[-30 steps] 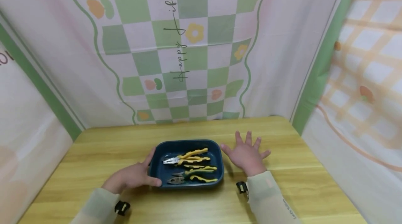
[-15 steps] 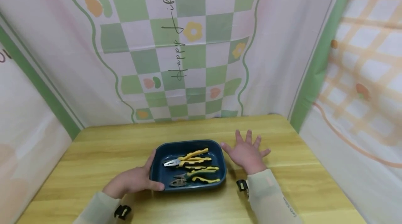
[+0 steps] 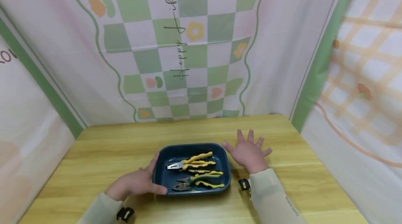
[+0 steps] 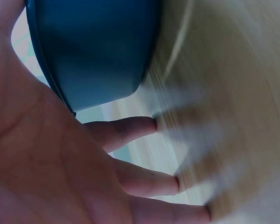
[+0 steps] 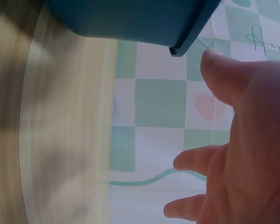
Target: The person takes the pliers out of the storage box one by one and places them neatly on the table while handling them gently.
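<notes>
A dark blue tray (image 3: 191,146) on the wooden table holds several pliers with yellow handles. Bright silver jaws mark the upper pair of pliers (image 3: 190,164); the lower pliers (image 3: 181,186) have darker jaws and lie partly over one another. My left hand (image 3: 138,181) rests against the tray's left end, thumb on the near-left corner and index finger along the far-left side. Its other fingers (image 4: 144,179) are straight and reach the table in the left wrist view. To the right of the tray, my right hand (image 3: 248,152) holds nothing, fingers spread, thumb close to the far-right corner.
The yellowish wooden table (image 3: 110,147) ends at a hanging cloth (image 3: 191,60) with green and white checks. More patterned cloth (image 3: 355,112) hangs at the right, and a pale cloth (image 3: 28,119) at the left.
With my left hand against it, the tray has shifted slightly right and nearer, and the pliers have moved along with it. My right hand stays nearly still, fingers spread.
</notes>
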`<action>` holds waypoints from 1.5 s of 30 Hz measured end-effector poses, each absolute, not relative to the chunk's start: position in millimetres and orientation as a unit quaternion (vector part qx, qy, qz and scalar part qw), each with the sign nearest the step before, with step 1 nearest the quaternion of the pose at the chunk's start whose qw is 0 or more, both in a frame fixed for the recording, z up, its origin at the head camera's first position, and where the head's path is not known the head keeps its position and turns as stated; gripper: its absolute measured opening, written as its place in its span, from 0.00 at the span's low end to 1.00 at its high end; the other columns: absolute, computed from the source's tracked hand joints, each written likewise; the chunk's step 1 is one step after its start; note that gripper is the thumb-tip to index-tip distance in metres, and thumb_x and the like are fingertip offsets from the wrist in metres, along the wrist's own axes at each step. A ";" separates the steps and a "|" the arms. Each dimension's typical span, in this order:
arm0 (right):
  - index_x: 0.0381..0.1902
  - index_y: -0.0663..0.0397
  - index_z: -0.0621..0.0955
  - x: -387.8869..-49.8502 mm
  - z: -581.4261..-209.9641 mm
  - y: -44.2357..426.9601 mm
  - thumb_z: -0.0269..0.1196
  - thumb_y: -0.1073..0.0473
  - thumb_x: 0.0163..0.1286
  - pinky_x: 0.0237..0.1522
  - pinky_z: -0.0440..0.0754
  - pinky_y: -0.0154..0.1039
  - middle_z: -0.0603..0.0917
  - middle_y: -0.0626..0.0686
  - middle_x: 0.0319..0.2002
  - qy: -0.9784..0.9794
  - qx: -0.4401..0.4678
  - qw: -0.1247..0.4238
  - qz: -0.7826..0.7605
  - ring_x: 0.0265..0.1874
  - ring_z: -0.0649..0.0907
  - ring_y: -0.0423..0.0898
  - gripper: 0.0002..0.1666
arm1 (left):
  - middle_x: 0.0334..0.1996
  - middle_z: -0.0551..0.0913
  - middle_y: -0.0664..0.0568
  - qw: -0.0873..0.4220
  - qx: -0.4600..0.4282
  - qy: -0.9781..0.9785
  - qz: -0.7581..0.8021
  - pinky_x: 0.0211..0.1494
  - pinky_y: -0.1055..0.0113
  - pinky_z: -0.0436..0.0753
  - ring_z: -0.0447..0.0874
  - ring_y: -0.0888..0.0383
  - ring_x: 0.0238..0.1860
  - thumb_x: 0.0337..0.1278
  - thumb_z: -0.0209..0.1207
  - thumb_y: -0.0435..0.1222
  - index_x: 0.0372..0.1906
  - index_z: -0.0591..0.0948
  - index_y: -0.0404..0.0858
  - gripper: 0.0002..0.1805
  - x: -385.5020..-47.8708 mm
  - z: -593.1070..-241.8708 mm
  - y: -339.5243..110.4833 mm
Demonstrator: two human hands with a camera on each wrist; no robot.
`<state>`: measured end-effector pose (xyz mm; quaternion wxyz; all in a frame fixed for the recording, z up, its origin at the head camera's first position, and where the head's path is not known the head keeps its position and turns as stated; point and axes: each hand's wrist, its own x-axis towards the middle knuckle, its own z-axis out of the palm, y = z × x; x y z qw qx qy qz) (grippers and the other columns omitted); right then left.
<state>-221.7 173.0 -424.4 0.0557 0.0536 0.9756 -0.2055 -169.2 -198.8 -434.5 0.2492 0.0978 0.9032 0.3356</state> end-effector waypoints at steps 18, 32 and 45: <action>0.81 0.54 0.45 -235.6 -395.3 196.7 0.41 0.15 0.62 0.58 0.59 0.76 0.38 0.75 0.75 0.979 -0.059 0.036 -0.192 0.66 0.56 0.81 0.65 | 0.75 0.52 0.29 0.260 0.080 0.905 0.326 0.64 0.27 0.51 0.44 0.17 0.68 0.41 0.74 0.60 0.79 0.29 0.44 0.76 -169.4 -433.2 -196.5; 0.80 0.58 0.50 -245.8 -342.6 195.1 0.49 0.24 0.69 0.67 0.57 0.65 0.49 0.68 0.77 0.967 -0.169 0.047 -0.185 0.73 0.55 0.67 0.58 | 0.75 0.51 0.28 0.262 0.072 0.905 0.328 0.64 0.26 0.50 0.42 0.17 0.68 0.41 0.74 0.60 0.79 0.30 0.44 0.75 -169.8 -429.6 -195.4; 0.77 0.47 0.64 -244.6 -326.1 183.7 0.51 0.23 0.67 0.63 0.66 0.63 0.71 0.62 0.69 0.946 -0.207 0.107 -0.226 0.66 0.70 0.63 0.51 | 0.73 0.53 0.27 0.263 0.071 0.906 0.325 0.64 0.26 0.51 0.44 0.17 0.68 0.41 0.74 0.60 0.80 0.30 0.45 0.75 -170.0 -428.0 -197.4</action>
